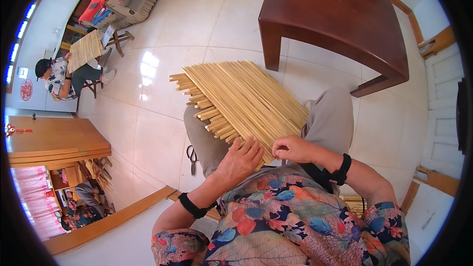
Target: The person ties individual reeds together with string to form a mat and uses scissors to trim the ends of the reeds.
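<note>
A mat of straw-coloured plant stalks [251, 93] lies slantwise across my lap, its stalks side by side. Along its left edge the stalk ends stick out unevenly in a second layer. My left hand [241, 160] rests on the near left corner of the mat, fingers stretched out over the stalks. Close beside it, my right hand [293, 149] is curled at the near edge of the mat, thumb and fingers drawn together. Whatever those fingers pinch, if anything, is too small or hidden to make out.
Black-handled scissors [192, 160] lie on the tiled floor by my left knee. A dark wooden table [335, 10] stands ahead right. More stalks [353, 204] lie beside my right hip. At far left a seated person [61, 79] holds a similar mat [84, 51] near a folded wooden table [59, 138].
</note>
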Action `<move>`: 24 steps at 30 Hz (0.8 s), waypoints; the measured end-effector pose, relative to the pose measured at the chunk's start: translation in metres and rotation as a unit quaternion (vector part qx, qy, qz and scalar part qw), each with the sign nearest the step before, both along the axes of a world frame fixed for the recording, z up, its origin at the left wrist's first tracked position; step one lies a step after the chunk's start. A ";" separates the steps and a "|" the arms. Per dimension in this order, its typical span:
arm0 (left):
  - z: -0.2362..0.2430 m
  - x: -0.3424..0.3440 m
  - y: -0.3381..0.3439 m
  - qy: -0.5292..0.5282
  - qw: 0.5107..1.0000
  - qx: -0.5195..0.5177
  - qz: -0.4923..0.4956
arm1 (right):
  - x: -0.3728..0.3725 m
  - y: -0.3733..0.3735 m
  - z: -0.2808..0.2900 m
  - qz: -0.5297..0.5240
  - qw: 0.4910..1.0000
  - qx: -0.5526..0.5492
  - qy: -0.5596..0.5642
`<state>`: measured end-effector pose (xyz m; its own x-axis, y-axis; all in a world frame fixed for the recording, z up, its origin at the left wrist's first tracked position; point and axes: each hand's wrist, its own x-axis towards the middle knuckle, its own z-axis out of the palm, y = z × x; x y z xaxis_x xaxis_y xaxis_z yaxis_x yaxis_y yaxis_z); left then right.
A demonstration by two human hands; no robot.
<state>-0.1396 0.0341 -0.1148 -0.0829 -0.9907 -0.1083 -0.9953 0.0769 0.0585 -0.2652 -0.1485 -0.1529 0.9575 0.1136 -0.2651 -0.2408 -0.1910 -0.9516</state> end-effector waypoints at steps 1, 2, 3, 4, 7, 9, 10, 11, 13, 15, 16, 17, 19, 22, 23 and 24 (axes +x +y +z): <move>0.000 0.000 0.000 0.014 1.000 0.008 0.000 | 0.001 0.000 0.004 -0.013 0.989 0.105 0.100; 0.000 0.001 0.001 0.014 1.000 0.010 0.000 | 0.001 0.002 0.010 -0.013 0.989 0.106 0.100; 0.000 0.001 0.002 0.017 1.000 0.004 0.002 | 0.003 0.005 0.019 0.019 0.997 0.015 0.067; 0.000 0.001 0.003 0.021 1.000 -0.002 0.003 | 0.003 0.007 0.024 0.050 0.995 -0.076 0.034; 0.000 0.001 0.003 0.018 1.000 -0.003 -0.005 | -0.001 0.015 0.011 0.067 0.962 -0.252 -0.078; -0.001 0.001 0.004 0.021 1.000 -0.002 -0.003 | -0.004 0.013 0.003 0.061 0.960 -0.248 -0.117; -0.002 0.000 0.004 0.023 1.000 -0.003 0.001 | -0.005 0.013 0.001 0.057 0.955 -0.244 -0.156; -0.001 -0.001 0.005 0.026 1.000 0.000 0.000 | -0.004 0.011 0.000 0.055 0.957 -0.241 -0.153; -0.001 -0.001 0.005 0.042 0.999 -0.002 0.005 | 0.001 0.006 0.000 0.059 0.974 -0.127 -0.180; -0.001 0.001 0.004 0.038 0.999 0.003 0.000 | 0.004 0.001 0.005 0.014 0.997 -0.017 -0.077; 0.000 0.001 0.003 0.033 0.999 0.007 -0.005 | 0.004 0.000 0.009 -0.032 0.995 0.092 0.026; 0.000 0.001 0.003 0.040 0.999 0.012 -0.006 | 0.005 -0.001 0.016 -0.034 0.994 0.097 0.033; 0.001 0.000 0.002 0.015 1.000 0.020 0.001 | 0.005 -0.002 0.027 -0.057 0.998 -0.013 0.034; 0.001 0.001 0.004 0.043 0.999 0.017 0.008 | -0.001 0.010 0.003 0.001 0.969 -0.197 -0.148; 0.001 0.002 0.004 0.044 0.999 0.007 0.011 | -0.001 0.014 -0.001 0.010 0.946 -0.251 -0.202; 0.001 0.001 0.003 0.046 0.999 0.002 0.008 | -0.003 0.015 -0.003 0.009 0.948 -0.249 -0.199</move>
<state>-0.1385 0.0376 -0.1141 -0.0766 -0.9916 -0.1046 -0.9868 0.0604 0.1502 -0.2684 -0.1335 -0.1561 0.9920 0.0863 0.0922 0.1262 -0.6406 -0.7574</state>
